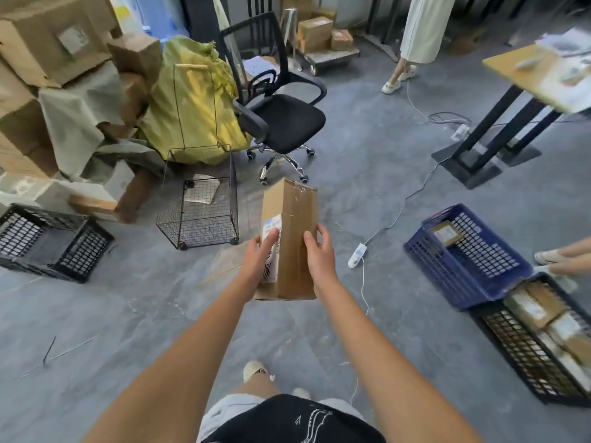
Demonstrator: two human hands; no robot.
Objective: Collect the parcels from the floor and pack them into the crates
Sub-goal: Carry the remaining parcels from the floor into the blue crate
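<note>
We are carrying a long brown cardboard parcel (289,241) at the centre of the view, held out in front of us above the grey floor (383,174), with our left hand (259,262) laid against its left face, fingers across the white shipping label (271,247), and our right hand (319,254) clasping its right edge, fingers wrapped round the far side, so both hands clamp the box between them. To do this step well, we judge it best to keep the two palms pressing evenly so the tall box does not pivot, then turn towards four o'clock, where the dark blue slotted plastic crate (463,257) holds one parcel and has room, while the black slotted plastic crate (537,343) just beside it already looks well filled. Another black plastic crate (51,241) at nine o'clock looks unfilled and is an alternative. Laying the parcel on its long side should suit either crate better than standing it upright. We should also mind the white power strip and cable (356,255) on the floor at three o'clock. The parcel itself is a narrow oblong carton, taped along its seams, slightly dented at the top, its label bearing black handwritten marks near the lower end.
</note>
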